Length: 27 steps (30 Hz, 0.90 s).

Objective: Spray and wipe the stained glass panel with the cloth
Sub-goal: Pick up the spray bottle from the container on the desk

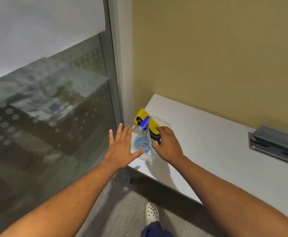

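The glass panel (45,100) fills the left, frosted on top, clear with dot patterns and reflections below. A clear spray bottle (140,142) with a blue trigger head stands at the near left corner of the white table (208,142). Just behind it lies a yellow cloth wiper (150,124) with a black handle. My left hand (121,149) is spread flat beside the bottle on its left, its thumb touching the bottle's side. My right hand (169,146) has its fingers curled over the wiper's near end and handle.
A grey metal frame (114,65) borders the glass by the corner of the tan wall (216,57). A dark grey cable box (275,144) sits at the table's right. Below lie grey carpet and my white perforated shoe (151,213).
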Each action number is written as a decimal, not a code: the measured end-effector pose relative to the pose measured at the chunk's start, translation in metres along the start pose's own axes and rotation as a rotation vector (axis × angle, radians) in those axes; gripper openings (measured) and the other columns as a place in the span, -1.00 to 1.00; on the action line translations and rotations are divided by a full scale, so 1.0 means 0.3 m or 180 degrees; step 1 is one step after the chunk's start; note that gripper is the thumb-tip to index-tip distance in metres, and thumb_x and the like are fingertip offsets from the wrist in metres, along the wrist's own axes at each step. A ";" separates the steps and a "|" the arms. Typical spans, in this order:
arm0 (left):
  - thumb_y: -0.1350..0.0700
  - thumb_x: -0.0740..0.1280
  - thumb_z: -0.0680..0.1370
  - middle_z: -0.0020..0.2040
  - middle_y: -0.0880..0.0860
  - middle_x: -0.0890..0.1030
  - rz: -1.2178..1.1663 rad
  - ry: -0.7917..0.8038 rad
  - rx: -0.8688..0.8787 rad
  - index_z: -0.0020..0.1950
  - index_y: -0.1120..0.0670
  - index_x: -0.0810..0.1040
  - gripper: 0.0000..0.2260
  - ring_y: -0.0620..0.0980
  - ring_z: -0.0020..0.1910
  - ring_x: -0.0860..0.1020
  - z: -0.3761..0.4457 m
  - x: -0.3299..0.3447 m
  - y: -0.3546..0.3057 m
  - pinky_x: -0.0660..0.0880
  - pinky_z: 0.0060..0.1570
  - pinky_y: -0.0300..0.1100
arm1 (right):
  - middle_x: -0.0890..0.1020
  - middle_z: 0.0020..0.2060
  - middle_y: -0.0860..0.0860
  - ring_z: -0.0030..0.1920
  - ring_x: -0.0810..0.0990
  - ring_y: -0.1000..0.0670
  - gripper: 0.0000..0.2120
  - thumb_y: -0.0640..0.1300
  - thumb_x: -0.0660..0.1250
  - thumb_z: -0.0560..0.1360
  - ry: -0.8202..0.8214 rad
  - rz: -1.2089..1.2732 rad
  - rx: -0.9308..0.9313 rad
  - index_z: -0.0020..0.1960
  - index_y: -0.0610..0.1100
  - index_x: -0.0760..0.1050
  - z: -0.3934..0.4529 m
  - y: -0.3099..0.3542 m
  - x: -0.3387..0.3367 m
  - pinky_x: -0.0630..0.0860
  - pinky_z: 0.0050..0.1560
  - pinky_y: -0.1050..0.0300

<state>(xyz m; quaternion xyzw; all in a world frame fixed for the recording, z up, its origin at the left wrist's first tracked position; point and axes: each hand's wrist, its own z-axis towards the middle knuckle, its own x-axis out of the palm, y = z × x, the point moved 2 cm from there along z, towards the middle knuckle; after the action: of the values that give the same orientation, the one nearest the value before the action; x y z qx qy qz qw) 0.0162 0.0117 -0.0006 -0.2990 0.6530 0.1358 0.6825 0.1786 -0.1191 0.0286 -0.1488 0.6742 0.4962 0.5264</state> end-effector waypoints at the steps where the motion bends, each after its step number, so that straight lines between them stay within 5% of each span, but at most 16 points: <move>1: -0.51 0.11 0.57 0.78 0.10 0.08 -0.0163 0.0128 -0.0062 0.76 0.12 0.04 -0.03 0.15 0.78 -0.16 0.020 0.016 -0.006 -0.23 0.67 0.38 | 0.54 0.41 -0.12 0.41 0.52 -0.14 -0.47 0.04 0.43 0.60 0.0057 0.0182 0.0054 0.50 -0.15 0.45 0.030 -0.018 0.016 0.51 0.33 0.03; 4: -0.43 0.23 0.60 0.78 0.08 0.09 -0.0414 0.0359 -0.0266 0.76 0.09 0.03 -0.09 0.15 0.78 -0.15 0.063 0.061 -0.031 -0.18 0.68 0.38 | 0.61 0.33 -0.14 0.31 0.61 -0.16 -0.51 -0.08 0.50 0.56 0.0362 0.0649 0.0133 0.44 -0.15 0.51 0.103 -0.051 0.045 0.46 0.20 0.17; 7: -0.40 0.25 0.62 0.78 0.07 0.06 -0.0616 0.0467 -0.0476 0.76 0.07 -0.01 -0.10 0.15 0.78 -0.16 0.089 0.096 -0.065 -0.20 0.67 0.35 | 0.66 0.31 -0.09 0.31 0.63 -0.12 -0.50 -0.15 0.51 0.54 0.0693 0.0997 -0.0055 0.46 -0.13 0.52 0.178 -0.069 0.089 0.56 0.33 0.04; 15: -0.34 0.30 0.64 0.76 0.06 0.12 -0.0977 0.0423 -0.0784 0.76 0.00 0.09 -0.18 0.17 0.77 -0.14 0.117 0.106 -0.105 -0.18 0.67 0.31 | 0.73 0.15 -0.07 0.12 0.69 -0.07 -0.64 -0.09 0.47 0.61 0.1168 0.1067 -0.0458 0.36 -0.12 0.54 0.261 -0.097 0.137 0.66 0.21 -0.13; 18: -0.31 0.36 0.62 0.75 0.03 0.15 -0.1314 0.0264 -0.0835 0.73 -0.03 0.18 -0.22 0.18 0.77 -0.10 0.122 0.092 -0.122 -0.18 0.68 0.30 | 0.73 0.08 -0.01 0.02 0.68 0.02 -0.68 -0.07 0.49 0.59 0.1169 0.1177 -0.0633 0.31 -0.11 0.58 0.280 -0.077 0.096 0.66 0.10 -0.01; 24: -0.31 0.58 0.40 0.74 -0.11 0.20 -0.2707 -0.0448 -0.1120 0.73 -0.13 0.07 0.05 -0.03 0.71 0.21 0.107 0.029 -0.172 0.33 0.62 0.11 | 0.69 -0.13 0.12 -0.10 0.67 0.09 -0.66 0.20 0.56 0.46 0.0550 0.1321 -0.0758 0.09 0.04 0.60 0.303 0.037 -0.079 0.61 -0.03 0.26; 27: -0.28 0.55 0.39 0.54 -0.21 0.46 -0.2896 -0.0834 -0.1374 0.62 -0.25 0.22 -0.12 -0.23 0.46 0.49 0.084 -0.025 -0.211 0.55 0.39 -0.11 | 0.62 -0.22 0.20 -0.19 0.65 0.14 -0.60 0.32 0.55 0.42 0.0169 0.1461 -0.0734 0.04 0.08 0.55 0.302 0.115 -0.146 0.54 -0.12 0.38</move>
<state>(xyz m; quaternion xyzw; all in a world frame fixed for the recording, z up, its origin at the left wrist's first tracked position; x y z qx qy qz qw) 0.0723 -0.0215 0.0204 -0.6670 0.3231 -0.0067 0.6713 0.2220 -0.0425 0.0881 -0.0639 0.6428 0.6722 0.3617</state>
